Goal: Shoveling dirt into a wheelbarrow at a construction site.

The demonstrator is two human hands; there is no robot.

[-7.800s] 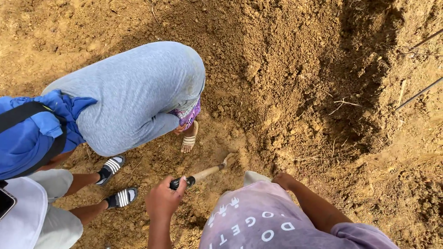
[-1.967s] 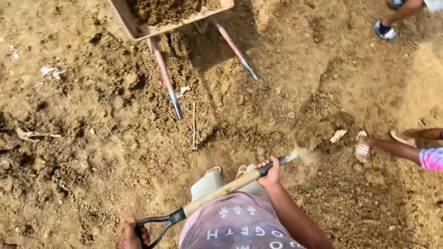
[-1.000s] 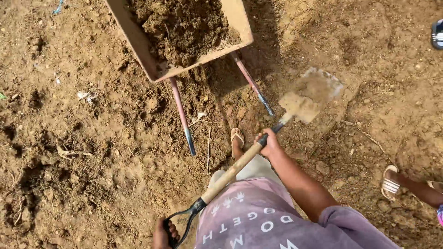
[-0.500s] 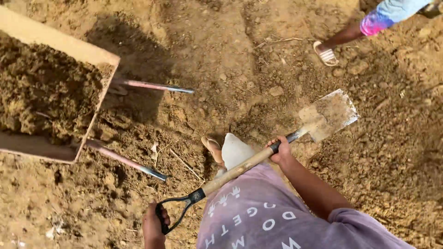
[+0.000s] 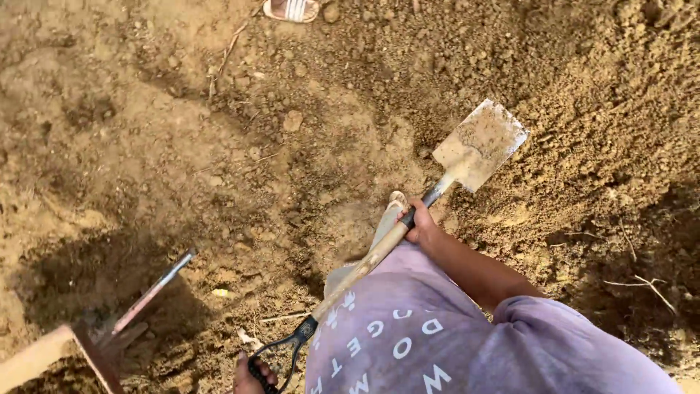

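I hold a shovel with a pale wooden shaft and a flat square metal blade dusted with soil. My right hand grips the shaft low down, just behind the blade's socket. My left hand is closed on the black D-shaped handle at the bottom edge of the view. The blade hovers over loose brown earth with little or no soil on it. My lilac shirt fills the lower right.
A wheelbarrow's corner and one of its metal handles show at the lower left. Another person's sandalled foot is at the top edge. A heap of dug earth rises to the right, with a shaded hollow beside it.
My view has swung right, away from the wheelbarrow, which has slid to the lower-left corner. The shovel blade now points at the earth heap. The other person has moved almost out of view.
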